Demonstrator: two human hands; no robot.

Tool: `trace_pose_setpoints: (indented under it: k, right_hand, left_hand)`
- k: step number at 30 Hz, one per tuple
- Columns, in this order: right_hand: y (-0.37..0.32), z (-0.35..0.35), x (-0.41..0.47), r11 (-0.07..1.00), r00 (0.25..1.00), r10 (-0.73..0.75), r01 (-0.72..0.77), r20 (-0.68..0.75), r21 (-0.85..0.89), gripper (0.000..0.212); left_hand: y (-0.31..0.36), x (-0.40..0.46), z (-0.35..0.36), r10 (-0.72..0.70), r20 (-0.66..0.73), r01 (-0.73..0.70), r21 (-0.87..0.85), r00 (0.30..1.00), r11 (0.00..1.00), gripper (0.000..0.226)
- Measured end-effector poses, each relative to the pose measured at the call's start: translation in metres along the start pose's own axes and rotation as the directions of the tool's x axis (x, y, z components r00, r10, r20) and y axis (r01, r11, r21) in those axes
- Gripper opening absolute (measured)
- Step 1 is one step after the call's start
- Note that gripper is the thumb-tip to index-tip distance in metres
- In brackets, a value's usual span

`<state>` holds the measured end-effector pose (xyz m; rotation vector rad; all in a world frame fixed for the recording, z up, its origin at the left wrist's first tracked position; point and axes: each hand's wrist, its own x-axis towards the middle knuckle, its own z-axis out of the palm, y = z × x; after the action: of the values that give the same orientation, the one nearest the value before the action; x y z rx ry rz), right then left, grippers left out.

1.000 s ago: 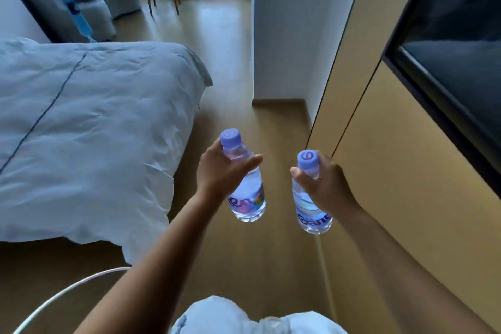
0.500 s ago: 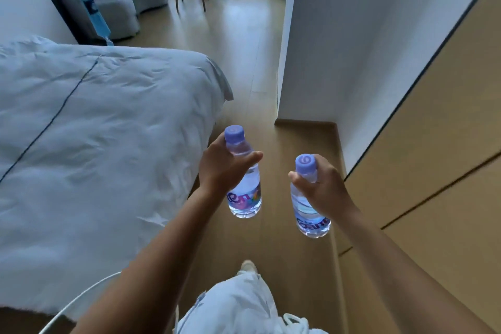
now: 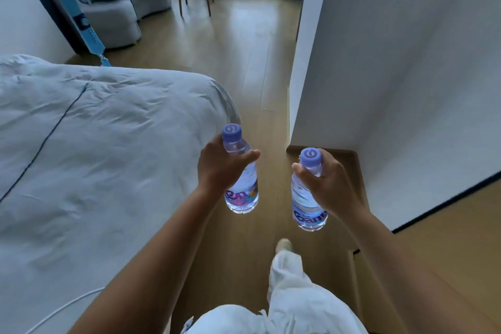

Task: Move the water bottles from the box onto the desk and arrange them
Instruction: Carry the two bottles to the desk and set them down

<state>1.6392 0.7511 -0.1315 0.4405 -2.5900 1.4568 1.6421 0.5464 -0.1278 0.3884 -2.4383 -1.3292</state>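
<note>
Both bare forearms reached up from the lower frame toward its centre. The left hand point(image 3: 221, 171) and right hand point(image 3: 329, 184) were level, apart, backs toward the camera, fingers curled in a grip, thumbs pointing inward.

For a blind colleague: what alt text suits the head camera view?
Each hand, left and right, grips an upright purple-capped water bottle over a wooden floor, between a white bed and a wall.
</note>
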Motion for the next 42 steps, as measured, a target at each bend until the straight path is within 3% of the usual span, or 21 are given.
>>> trace_pose_setpoints:
  k: [15,23,32,42]
  right_hand:
    - [0.062,0.057,0.376,0.998,0.995,-0.054,0.052,0.085,0.03,0.012]
    - [0.083,0.093,0.539,0.998,0.991,-0.064,0.061,0.119,0.03,0.01]
    - [0.111,0.154,0.725,0.999,0.999,-0.036,0.036,0.015,-0.026,0.015]
    - [0.135,0.192,0.889,0.996,0.991,0.094,-0.092,-0.092,0.02,0.014]
  left_hand:
    - [0.002,0.353,0.072,0.056,-0.084,-0.057,-0.005,0.995,0.998,0.034]
    - [-0.016,0.515,0.104,0.023,-0.057,-0.024,-0.03,0.998,0.999,0.034]
    - [-0.044,0.732,0.127,0.066,0.034,-0.064,-0.05,0.997,0.997,0.034]
    - [-0.052,0.927,0.165,-0.01,0.119,0.026,-0.138,0.993,0.99,0.03]
